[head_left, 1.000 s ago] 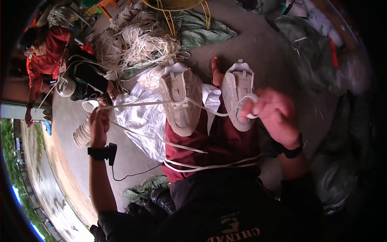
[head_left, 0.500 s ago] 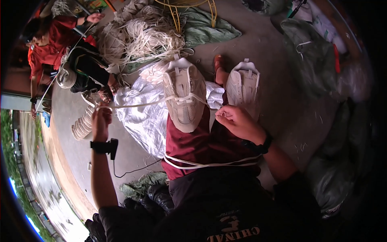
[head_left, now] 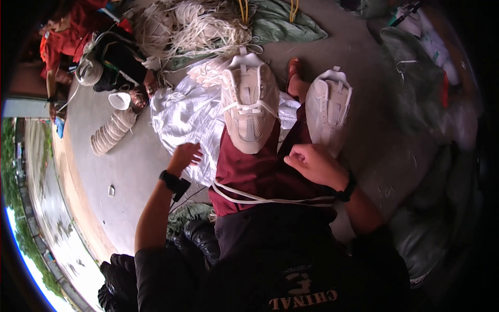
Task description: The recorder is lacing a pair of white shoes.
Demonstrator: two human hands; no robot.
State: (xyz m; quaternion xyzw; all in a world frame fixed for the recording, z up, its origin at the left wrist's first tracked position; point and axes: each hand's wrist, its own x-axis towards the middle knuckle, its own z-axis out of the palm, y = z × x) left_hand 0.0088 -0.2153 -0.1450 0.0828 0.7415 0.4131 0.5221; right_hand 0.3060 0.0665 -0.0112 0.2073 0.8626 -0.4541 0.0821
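Left hand [head_left: 185, 158] has swung inward, left of shoe [head_left: 248, 132], fingers loosely spread, looks empty; right hand [head_left: 314, 166] curled, right of shoe's toe, grip unclear. Lace [head_left: 249, 108] crosses shoe low; above, lacing seems undone; other shoe [head_left: 326, 109], farther right, shows none.

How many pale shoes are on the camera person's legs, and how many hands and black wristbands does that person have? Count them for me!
Pale shoes: 2 (left shoe, right shoe)
Hands: 2 (left hand, right hand)
Black wristbands: 2 (left wristband, right wristband)
Total: 6
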